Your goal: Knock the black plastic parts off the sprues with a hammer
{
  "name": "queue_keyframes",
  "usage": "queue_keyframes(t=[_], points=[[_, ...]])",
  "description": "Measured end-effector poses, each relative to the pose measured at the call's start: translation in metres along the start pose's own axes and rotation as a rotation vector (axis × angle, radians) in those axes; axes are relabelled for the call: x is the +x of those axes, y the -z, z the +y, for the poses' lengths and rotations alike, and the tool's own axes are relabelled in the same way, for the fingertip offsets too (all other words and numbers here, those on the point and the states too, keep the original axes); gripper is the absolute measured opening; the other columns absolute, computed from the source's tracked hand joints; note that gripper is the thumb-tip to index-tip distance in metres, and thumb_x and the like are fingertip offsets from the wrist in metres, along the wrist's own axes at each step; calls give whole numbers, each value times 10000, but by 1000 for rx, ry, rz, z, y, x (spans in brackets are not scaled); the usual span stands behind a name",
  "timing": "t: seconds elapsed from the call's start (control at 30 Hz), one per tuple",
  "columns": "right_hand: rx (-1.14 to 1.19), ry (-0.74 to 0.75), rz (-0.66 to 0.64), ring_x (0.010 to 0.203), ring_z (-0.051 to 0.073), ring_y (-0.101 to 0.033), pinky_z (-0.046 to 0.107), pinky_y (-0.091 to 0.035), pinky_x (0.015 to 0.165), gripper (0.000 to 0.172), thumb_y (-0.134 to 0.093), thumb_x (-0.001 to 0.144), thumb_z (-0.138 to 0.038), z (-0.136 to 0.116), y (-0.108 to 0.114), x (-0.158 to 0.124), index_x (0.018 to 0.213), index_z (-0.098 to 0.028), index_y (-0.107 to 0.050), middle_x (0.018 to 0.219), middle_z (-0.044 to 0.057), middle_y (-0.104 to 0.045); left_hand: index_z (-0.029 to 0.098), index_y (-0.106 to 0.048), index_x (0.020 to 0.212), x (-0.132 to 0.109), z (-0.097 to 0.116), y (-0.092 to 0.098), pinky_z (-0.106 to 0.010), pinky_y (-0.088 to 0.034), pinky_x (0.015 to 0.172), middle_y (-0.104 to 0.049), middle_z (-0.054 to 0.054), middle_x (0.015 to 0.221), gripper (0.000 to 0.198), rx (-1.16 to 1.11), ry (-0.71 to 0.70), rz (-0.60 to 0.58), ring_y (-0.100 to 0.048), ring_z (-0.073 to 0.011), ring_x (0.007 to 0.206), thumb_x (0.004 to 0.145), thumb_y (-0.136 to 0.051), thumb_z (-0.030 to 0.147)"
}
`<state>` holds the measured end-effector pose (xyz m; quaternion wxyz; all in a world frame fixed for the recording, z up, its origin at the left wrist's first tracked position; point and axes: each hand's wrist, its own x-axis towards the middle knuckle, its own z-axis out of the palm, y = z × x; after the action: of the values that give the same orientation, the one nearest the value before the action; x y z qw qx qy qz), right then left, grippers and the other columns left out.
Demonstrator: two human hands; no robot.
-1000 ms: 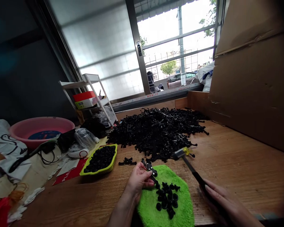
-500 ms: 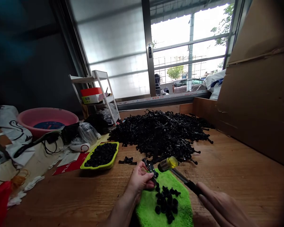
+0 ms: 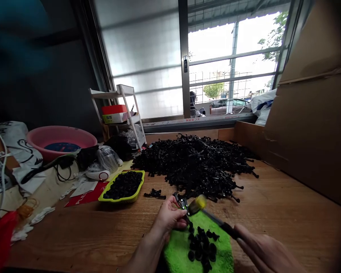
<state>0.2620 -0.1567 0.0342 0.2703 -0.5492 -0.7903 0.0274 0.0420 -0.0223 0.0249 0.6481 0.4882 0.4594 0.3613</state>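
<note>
My left hand (image 3: 169,220) is shut on a black plastic part (image 3: 182,203), which it holds up above a green microfibre cloth (image 3: 179,256). My right hand (image 3: 264,252) grips the dark handle of a small hammer with a clear yellow head (image 3: 198,203). The blurred head is right by the black part, and I cannot tell whether they touch. Several small black plastic plugs (image 3: 201,244) lie on the cloth just below my left hand. A loose black part (image 3: 155,194) lies on the wooden bench to the left.
A large heap of black plastic parts (image 3: 193,163) lies just beyond the hands. A lime-green tray (image 3: 130,193) holds black plugs. A pink basin (image 3: 61,138), plastic bags (image 3: 109,159) and a white shelf unit (image 3: 116,106) stand to the left; a cardboard sheet (image 3: 309,113) rises at right.
The hammer head has swung left and down, closing on the black part in my left hand. My left hand has barely moved. The whole view has shifted slightly.
</note>
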Motion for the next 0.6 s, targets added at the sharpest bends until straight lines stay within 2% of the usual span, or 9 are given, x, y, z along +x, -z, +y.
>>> queue_keyframes(t=[0.07, 0.13, 0.23, 0.3, 0.37, 0.47, 0.53, 0.6], points=[[-2, -52, -47, 606, 220, -630, 276, -442, 468, 359, -201, 948, -402, 1, 1, -1, 1027, -268, -525, 676, 5, -637, 183, -406, 735, -1, 0, 1, -161, -440, 379, -590, 41, 520, 390, -8, -7, -6, -504, -62, 370, 558, -745, 257], [-47, -63, -115, 563, 230, -618, 288, -423, 437, 354, -216, 940, -411, 0, 2, -1, 1001, -276, -537, 657, 8, -632, 187, -402, 732, -1, 0, 1, -167, -453, 393, -594, 39, 526, 390, -18, -17, -9, -519, -67, 387, 564, -745, 267], [-4, -46, -90, 585, 233, -621, 287, -415, 446, 375, -174, 946, -361, -1, 4, -1, 899, -278, -537, 671, 25, -632, 189, -391, 722, 0, -1, 2, -161, -447, 387, -589, 39, 510, 396, -25, -17, -6, -516, -67, 382, 563, -744, 268], [13, -42, -92, 535, 225, -605, 290, -411, 449, 351, -189, 944, -357, -3, 4, -1, 872, -276, -523, 619, 14, -607, 190, -388, 719, 1, -3, 2, -167, -450, 384, -591, 37, 510, 402, -27, -15, -6, -511, -67, 377, 550, -747, 250], [-39, -27, -127, 508, 230, -599, 300, -404, 437, 334, -201, 942, -366, -4, 2, -1, 909, -268, -518, 612, 12, -610, 189, -389, 719, 3, -4, 2, -183, -464, 393, -593, 38, 520, 404, -31, -19, -2, -515, -70, 384, 538, -748, 231], [-72, 5, -110, 632, 248, -639, 292, -399, 434, 362, -161, 950, -357, -3, -2, -2, 993, -255, -506, 738, 43, -663, 184, -399, 710, 6, -7, 0, -185, -464, 386, -578, 45, 505, 394, -32, -26, 17, -504, -66, 378, 528, -748, 209], [-32, -23, -94, 684, 242, -644, 285, -410, 458, 379, -139, 953, -350, -4, -4, -2, 999, -251, -502, 787, 50, -669, 180, -407, 703, 7, -8, -1, -176, -451, 372, -570, 47, 494, 389, -35, -32, 30, -499, -67, 374, 524, -751, 206], [-26, -74, -145, 637, 243, -633, 303, -424, 481, 404, -137, 947, -373, -4, -4, -2, 947, -246, -520, 738, 48, -656, 182, -404, 693, 7, -9, -1, -183, -451, 373, -565, 50, 488, 394, -43, -36, 31, -502, -73, 377, 519, -757, 210]])
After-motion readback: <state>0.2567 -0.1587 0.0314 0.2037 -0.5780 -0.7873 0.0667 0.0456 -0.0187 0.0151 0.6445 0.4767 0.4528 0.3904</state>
